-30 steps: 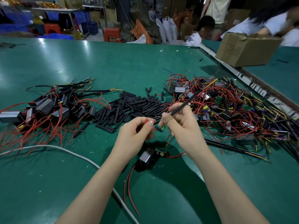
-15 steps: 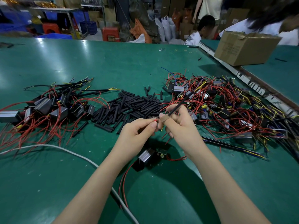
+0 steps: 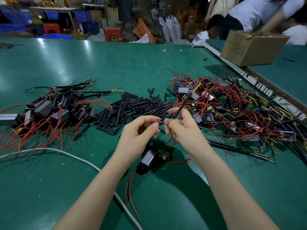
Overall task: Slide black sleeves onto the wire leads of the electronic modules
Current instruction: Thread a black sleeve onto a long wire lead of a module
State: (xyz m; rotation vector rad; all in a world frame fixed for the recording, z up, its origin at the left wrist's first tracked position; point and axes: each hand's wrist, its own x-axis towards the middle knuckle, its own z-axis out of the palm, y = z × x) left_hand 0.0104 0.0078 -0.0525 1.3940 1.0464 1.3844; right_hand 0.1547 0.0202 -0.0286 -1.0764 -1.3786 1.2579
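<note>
Slightly closer together were brought both hands: a red lead (image 3: 159,121) was pinched by the left hand (image 3: 138,130), a black sleeve (image 3: 181,105) gripped in the right hand's (image 3: 182,128) fingers.

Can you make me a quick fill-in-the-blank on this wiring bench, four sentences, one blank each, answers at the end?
1. The right hand holds a long sleeve coloured ____.
2. The left hand pinches a thin wire lead coloured ____.
3. The loose sleeves lie in a pile between two heaps of ____.
4. The cardboard box stands at the far ____ of the green table.

Answers: black; red; modules; right
</note>
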